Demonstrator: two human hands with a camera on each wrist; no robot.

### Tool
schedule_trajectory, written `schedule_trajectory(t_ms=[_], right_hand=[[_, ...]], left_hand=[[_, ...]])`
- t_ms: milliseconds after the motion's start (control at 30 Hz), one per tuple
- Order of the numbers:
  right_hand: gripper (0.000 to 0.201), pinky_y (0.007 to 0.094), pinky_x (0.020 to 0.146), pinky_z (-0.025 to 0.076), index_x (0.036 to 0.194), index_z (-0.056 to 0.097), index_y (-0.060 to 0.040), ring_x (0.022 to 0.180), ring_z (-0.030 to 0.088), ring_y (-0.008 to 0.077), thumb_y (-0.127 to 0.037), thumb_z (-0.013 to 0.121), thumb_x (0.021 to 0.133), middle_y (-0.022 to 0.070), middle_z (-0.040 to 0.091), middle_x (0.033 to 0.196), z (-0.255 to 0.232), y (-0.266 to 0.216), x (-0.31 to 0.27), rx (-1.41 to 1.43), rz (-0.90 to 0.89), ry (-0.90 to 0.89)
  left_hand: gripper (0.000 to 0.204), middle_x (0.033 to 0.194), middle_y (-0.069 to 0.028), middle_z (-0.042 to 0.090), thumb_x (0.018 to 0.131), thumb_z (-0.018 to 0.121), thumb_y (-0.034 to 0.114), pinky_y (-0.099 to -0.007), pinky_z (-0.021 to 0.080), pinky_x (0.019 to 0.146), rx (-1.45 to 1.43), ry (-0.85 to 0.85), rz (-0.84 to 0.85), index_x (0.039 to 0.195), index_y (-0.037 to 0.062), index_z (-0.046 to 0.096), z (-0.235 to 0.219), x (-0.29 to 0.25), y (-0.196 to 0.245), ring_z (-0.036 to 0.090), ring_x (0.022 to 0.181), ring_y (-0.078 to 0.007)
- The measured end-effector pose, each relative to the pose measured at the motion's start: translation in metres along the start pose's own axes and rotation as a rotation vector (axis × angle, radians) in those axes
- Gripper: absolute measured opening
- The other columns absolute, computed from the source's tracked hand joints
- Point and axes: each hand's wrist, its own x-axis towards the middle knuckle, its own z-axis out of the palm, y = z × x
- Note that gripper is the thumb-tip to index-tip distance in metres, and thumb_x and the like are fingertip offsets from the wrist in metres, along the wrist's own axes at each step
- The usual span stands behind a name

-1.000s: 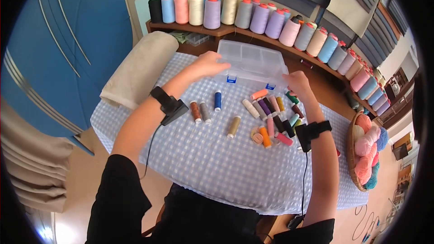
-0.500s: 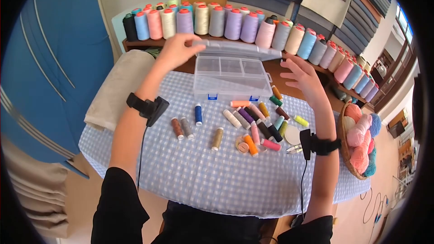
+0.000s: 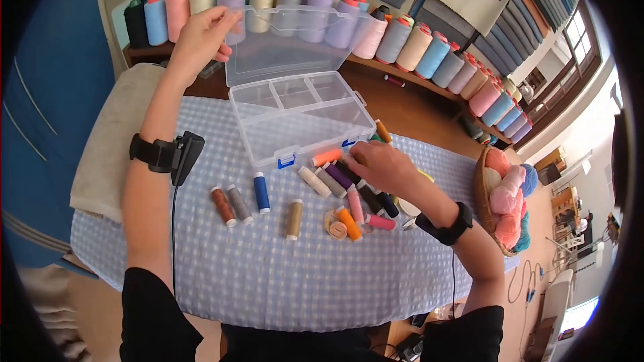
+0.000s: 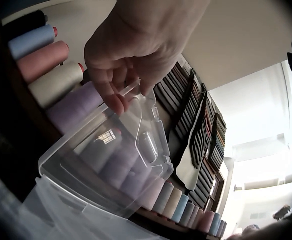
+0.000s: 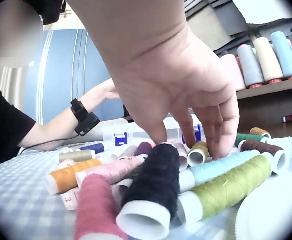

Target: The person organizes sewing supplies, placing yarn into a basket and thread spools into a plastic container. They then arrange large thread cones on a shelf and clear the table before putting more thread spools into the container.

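Note:
My left hand pinches the front edge of the clear lid, which stands raised on a plastic box. The box has divided compartments and blue latches. In the left wrist view, thumb and fingers meet at the lid's rim. My right hand reaches down into a cluster of small thread spools in front of the box. In the right wrist view, its fingers point down, spread apart, around a gold spool, behind a black spool. A salmon spool and a cream spool lie beside that hand.
Brown, grey, blue and tan spools lie apart on the checked cloth. A tape measure sits by an orange spool. A yarn basket stands right; large cones line the back shelf.
The lid has swung up from closed, with my left hand holding its edge. My right hand has left the box's right side and come down among the spools. The head view has shifted.

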Motion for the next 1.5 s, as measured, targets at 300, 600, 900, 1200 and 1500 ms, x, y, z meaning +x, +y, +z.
schedule_trajectory(t_ms=[300, 600, 900, 1200, 1500], right_hand=[[0.019, 0.0396, 0.069, 0.048, 0.088, 0.063, -0.0057, 0.077, 0.061, 0.0308, -0.022, 0.061, 0.078, 0.0141, 0.063, 0.077, -0.007, -0.004, 0.015, 0.022, -0.087, 0.000], [0.020, 0.0283, 0.061, 0.050, 0.092, 0.064, -0.0026, 0.065, 0.065, 0.0142, -0.018, 0.063, 0.079, 0.0100, 0.066, 0.074, -0.072, -0.029, 0.040, 0.145, -0.032, 0.180], [0.026, 0.0393, 0.074, 0.051, 0.085, 0.067, -0.0082, 0.082, 0.064, 0.0288, -0.032, 0.065, 0.075, 0.0136, 0.066, 0.085, -0.026, 0.001, 0.154, -0.071, 0.155, 0.295], [0.023, 0.0385, 0.072, 0.052, 0.081, 0.068, -0.0061, 0.082, 0.063, 0.0330, -0.027, 0.063, 0.071, 0.0187, 0.065, 0.085, -0.059, 0.030, 0.104, -0.252, 0.279, 0.154], [0.045, 0.0355, 0.059, 0.052, 0.105, 0.061, -0.0035, 0.074, 0.063, 0.0267, -0.023, 0.070, 0.065, 0.0147, 0.064, 0.087, -0.031, 0.072, 0.056, 0.208, 0.105, -0.130]], left_hand=[[0.037, 0.089, -0.0057, 0.065, 0.091, 0.049, 0.036, -0.0197, 0.046, 0.048, -0.046, 0.001, 0.007, 0.106, 0.0041, 0.061, -0.008, 0.007, -0.003, 0.054, 0.051, -0.0084], [0.040, 0.085, -0.0091, 0.065, 0.088, 0.055, 0.036, -0.0212, 0.046, 0.043, -0.063, 0.001, 0.029, 0.101, -0.0012, 0.061, -0.004, 0.008, -0.005, 0.058, 0.049, -0.0118], [0.036, 0.085, -0.0041, 0.062, 0.090, 0.053, 0.036, -0.0202, 0.046, 0.046, -0.043, -0.083, -0.023, 0.098, 0.0018, 0.059, -0.011, -0.001, 0.006, 0.060, 0.052, -0.0108], [0.039, 0.090, -0.0054, 0.063, 0.089, 0.053, 0.038, -0.0209, 0.046, 0.047, -0.055, -0.113, -0.044, 0.099, 0.0012, 0.059, -0.010, 0.004, 0.003, 0.061, 0.054, -0.0114], [0.039, 0.094, -0.0068, 0.062, 0.089, 0.052, 0.039, -0.0206, 0.046, 0.047, -0.002, -0.109, -0.071, 0.100, 0.0025, 0.060, -0.009, 0.009, -0.001, 0.060, 0.054, -0.0110]])
